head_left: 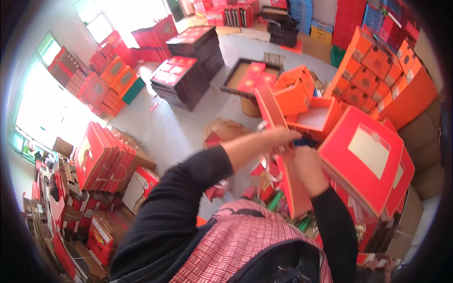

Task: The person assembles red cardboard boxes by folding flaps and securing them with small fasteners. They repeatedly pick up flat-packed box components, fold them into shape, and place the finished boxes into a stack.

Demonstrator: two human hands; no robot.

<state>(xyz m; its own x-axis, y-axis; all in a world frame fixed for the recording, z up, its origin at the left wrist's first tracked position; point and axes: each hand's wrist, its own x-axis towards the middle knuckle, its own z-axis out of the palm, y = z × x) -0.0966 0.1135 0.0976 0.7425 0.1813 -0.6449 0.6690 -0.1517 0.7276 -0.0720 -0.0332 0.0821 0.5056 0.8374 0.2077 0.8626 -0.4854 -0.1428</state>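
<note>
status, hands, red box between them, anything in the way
Left hand across narrow red box, right hand at its right side; grips blurred. Box edge-on, tilted. Open orange box close beyond.

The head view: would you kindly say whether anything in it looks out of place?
Yes: a small red piece lies by itself on the grey floor, apart from the nearer dark stack. It looks odd because everything around it is piled; it may have been dropped.

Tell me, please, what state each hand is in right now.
Left hand: fingers look extended across the long red piece; its grip cannot be told.
Right hand: looks curled beside that piece; any hold is unclear.
</note>
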